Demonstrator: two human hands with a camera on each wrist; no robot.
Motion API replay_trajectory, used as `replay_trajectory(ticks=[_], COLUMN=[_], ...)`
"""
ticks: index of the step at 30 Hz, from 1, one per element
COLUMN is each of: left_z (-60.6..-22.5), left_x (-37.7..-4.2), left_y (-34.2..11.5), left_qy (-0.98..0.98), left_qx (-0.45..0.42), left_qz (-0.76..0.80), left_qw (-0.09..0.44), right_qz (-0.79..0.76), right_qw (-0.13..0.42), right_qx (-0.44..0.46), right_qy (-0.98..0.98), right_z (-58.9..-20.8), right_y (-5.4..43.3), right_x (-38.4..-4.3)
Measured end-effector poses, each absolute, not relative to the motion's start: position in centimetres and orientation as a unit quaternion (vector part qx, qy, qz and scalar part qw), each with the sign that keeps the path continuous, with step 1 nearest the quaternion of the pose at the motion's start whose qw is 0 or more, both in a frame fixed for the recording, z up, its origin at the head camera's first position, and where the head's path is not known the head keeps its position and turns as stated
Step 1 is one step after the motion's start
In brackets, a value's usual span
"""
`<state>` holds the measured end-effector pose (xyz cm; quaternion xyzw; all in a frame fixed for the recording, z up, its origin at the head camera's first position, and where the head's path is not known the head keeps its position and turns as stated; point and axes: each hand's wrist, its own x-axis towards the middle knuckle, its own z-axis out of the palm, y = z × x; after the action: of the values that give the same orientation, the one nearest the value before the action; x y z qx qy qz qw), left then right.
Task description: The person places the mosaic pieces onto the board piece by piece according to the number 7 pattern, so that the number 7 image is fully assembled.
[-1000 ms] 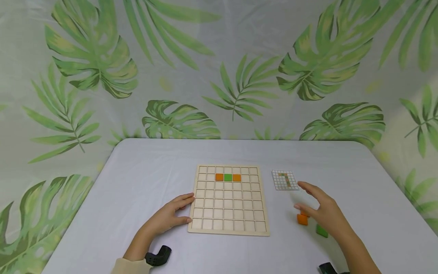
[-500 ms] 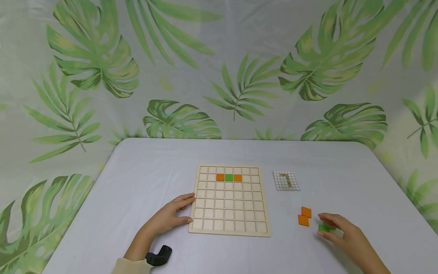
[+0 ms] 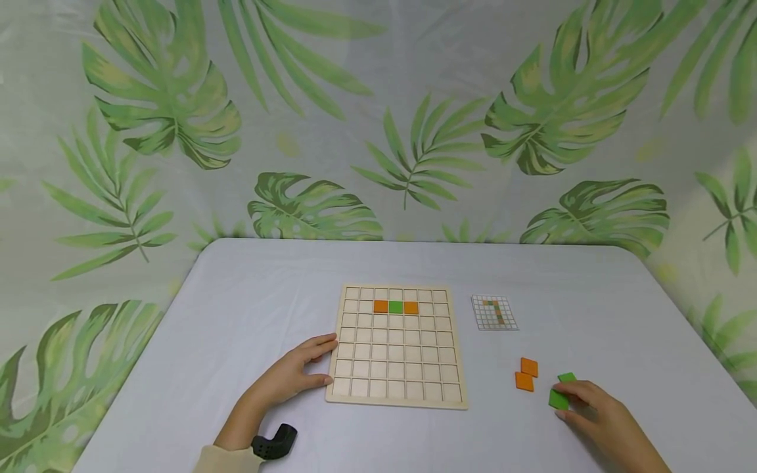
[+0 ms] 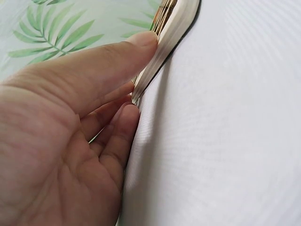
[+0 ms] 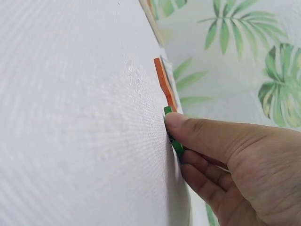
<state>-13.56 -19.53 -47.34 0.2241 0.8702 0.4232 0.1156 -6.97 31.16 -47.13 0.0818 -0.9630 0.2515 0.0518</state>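
A wooden grid board [image 3: 396, 406] lies mid-table, with two orange tiles and a green tile [image 3: 395, 307] between them in its second row from the far edge. My left hand [image 3: 290, 371] rests against the board's left edge, thumb and fingertips touching the rim [image 4: 174, 37]. At the right, my right hand [image 3: 603, 410] pinches a square green tile [image 3: 558, 399] between thumb and fingers, low over the cloth. A second green tile [image 3: 567, 377] shows just beyond it, partly hidden by the fingers. In the right wrist view, the thumb presses the green tile [image 5: 168, 110].
Two loose orange tiles, the nearer [image 3: 524, 381] touching the farther [image 3: 529, 366] at a corner, lie left of my right hand. Behind them is a small pattern card [image 3: 480, 318] with a coloured grid. A leaf-print cloth [image 3: 414, 131] hangs behind the white table [image 3: 266, 282].
My right hand has moved from beside the card back and right to the green tiles, and the two now show apart. My left hand and the board stay where they were.
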Motion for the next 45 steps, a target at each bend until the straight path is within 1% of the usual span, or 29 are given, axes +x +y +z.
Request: replay_trajectory(ticks=[7,10,14,18,21,29,39,45], left_z=[-47.4,-47.3,-47.2,-47.1,-47.1,-47.3,-47.4,-47.4], left_x=[-13.5,-13.5,-13.5,-13.5,-13.5,-13.5,-13.6,-13.6], left_y=[-19.5,-19.5,-19.5,-19.5,-19.5,-19.5,-19.5,-19.6], left_qy=[0.87,0.87,0.871,0.871,0.872,0.871,0.871,0.872], left_qx=[0.217,0.215,0.209,0.211,0.214,0.218,0.212,0.213], left_qz=[0.427,0.428,0.428,0.427,0.424,0.424,0.426,0.425], left_qw=[0.119,0.119,0.123,0.123,0.119,0.116,0.123,0.117], right_qz=[0.242,0.245,0.248,0.257,0.264,0.286,0.336,0.365], right_qw=[0.001,-0.005,0.04,0.107,0.131,0.103,0.121,0.107], right_qx=[0.049,0.044,0.079,0.142,0.18,0.2,0.236,0.233], right_qy=[-0.969,-0.968,-0.965,-0.95,-0.938,-0.931,-0.904,-0.895], right_z=[-47.0,-46.8,-46.2,-45.6,-45.0,-43.3,-42.5,-43.0], right_y=[30.8,30.4,29.6,28.9,28.0,24.5,19.3,16.5], right_x=[-7.1,-7.1,-7.2,-7.8,-8.6,-11.9,-16.5,-18.4])
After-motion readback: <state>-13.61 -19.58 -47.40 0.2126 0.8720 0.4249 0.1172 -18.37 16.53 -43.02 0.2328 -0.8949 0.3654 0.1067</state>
